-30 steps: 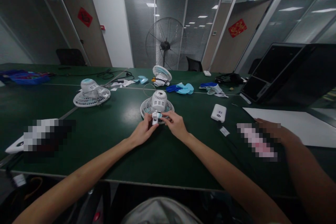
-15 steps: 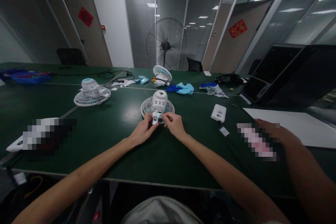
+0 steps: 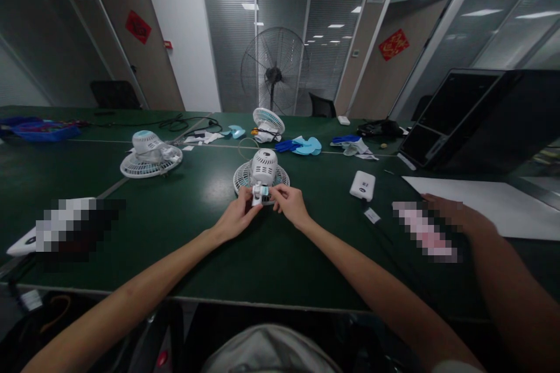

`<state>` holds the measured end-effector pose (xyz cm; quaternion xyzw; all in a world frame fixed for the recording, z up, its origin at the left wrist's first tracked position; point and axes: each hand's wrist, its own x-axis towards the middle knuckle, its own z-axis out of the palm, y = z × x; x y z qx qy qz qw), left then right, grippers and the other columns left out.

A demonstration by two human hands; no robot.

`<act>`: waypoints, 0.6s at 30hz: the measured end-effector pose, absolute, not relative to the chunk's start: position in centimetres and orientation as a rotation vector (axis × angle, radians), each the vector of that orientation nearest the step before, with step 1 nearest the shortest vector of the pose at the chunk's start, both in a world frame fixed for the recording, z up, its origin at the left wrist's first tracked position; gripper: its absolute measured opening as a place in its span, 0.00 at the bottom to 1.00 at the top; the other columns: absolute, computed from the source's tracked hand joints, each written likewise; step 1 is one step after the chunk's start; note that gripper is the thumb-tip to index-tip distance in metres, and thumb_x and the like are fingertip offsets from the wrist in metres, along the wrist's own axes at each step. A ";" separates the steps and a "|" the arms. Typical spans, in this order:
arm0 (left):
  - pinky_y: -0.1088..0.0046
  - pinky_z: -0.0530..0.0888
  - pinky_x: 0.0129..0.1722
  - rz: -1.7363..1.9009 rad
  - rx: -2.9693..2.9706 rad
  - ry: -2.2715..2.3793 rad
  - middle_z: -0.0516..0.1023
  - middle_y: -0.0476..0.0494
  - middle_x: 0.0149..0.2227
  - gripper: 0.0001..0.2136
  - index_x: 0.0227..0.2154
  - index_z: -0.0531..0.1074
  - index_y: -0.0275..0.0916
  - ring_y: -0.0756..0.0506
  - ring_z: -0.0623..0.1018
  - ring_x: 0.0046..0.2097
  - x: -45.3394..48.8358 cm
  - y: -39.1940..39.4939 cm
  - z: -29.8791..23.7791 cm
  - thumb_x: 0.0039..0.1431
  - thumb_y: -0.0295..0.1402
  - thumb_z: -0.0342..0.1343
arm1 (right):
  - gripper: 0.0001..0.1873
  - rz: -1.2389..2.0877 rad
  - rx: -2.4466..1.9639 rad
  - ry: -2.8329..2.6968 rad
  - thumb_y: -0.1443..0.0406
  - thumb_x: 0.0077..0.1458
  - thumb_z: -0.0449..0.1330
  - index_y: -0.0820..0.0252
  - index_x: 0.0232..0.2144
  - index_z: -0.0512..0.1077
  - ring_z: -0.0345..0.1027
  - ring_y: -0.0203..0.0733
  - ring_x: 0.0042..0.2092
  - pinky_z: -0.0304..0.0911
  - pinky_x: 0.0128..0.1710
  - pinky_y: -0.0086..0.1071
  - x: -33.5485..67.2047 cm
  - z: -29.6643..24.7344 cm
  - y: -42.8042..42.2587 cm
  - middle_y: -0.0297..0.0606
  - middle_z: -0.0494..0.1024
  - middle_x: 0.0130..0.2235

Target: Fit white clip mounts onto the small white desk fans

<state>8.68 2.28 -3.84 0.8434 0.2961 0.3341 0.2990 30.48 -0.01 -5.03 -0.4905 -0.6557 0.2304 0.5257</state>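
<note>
A white electric fan point(image 3: 264, 166) lies face down on the green table in front of me, its round grille under the motor housing. My left hand point(image 3: 236, 214) is closed around the white neck piece point(image 3: 256, 195) at the fan's near side. At the right of that piece sits a small light-blue knob point(image 3: 265, 190), pinched between the fingertips of my right hand point(image 3: 290, 205). The fingers partly cover both parts.
A second fan point(image 3: 149, 154) lies to the left, a third point(image 3: 268, 124) behind. Light-blue blades point(image 3: 308, 145) and gloves point(image 3: 354, 147) are farther back. On the right are a white power bank point(image 3: 362, 185), another person's arm point(image 3: 494, 245) and a black computer case point(image 3: 472, 119).
The view has shifted slightly, moving the scene a little to the left. Both hands keep their hold at the fan's neck, with only a slight shift of the right fingers.
</note>
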 end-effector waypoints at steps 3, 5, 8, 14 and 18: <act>0.61 0.74 0.44 0.890 2.222 0.783 0.77 0.38 0.48 0.13 0.52 0.59 0.40 0.41 0.79 0.42 8.7 2.3 -3.8 0.72 0.41 0.50 | 0.15 0.495 -1.119 -1.643 0.56 0.66 0.60 0.55 0.50 0.77 0.75 0.36 0.27 0.71 0.26 0.29 31.0 -4.7 -0.4 0.40 0.81 0.43; 0.62 0.74 0.44 0.893 2.219 0.782 0.77 0.38 0.47 0.13 0.51 0.60 0.40 0.41 0.78 0.42 8.7 2.3 -3.8 0.72 0.41 0.50 | 0.14 0.417 -1.074 -1.738 0.58 0.65 0.61 0.52 0.50 0.78 0.75 0.37 0.30 0.73 0.32 0.31 31.4 -4.5 -0.6 0.41 0.81 0.47; 0.62 0.74 0.42 0.880 2.230 0.790 0.76 0.39 0.46 0.13 0.50 0.59 0.40 0.42 0.78 0.41 8.7 2.3 -3.9 0.72 0.41 0.50 | 0.11 0.414 -1.091 -1.712 0.58 0.65 0.61 0.54 0.45 0.80 0.75 0.37 0.30 0.73 0.33 0.32 31.2 -4.7 -0.5 0.40 0.81 0.44; 0.63 0.75 0.41 0.888 2.248 0.785 0.75 0.38 0.47 0.13 0.51 0.59 0.40 0.42 0.77 0.41 8.6 2.4 -3.8 0.72 0.42 0.50 | 0.16 0.606 -1.140 -1.568 0.53 0.65 0.61 0.58 0.45 0.78 0.72 0.36 0.22 0.66 0.19 0.27 30.4 -5.4 0.1 0.35 0.81 0.32; 0.62 0.75 0.41 0.893 2.229 0.762 0.76 0.39 0.47 0.13 0.52 0.59 0.40 0.42 0.78 0.41 8.7 2.4 -3.9 0.72 0.41 0.49 | 0.16 0.386 -1.105 -1.730 0.59 0.64 0.64 0.51 0.53 0.77 0.76 0.37 0.31 0.73 0.32 0.31 31.0 -4.5 -0.5 0.40 0.81 0.46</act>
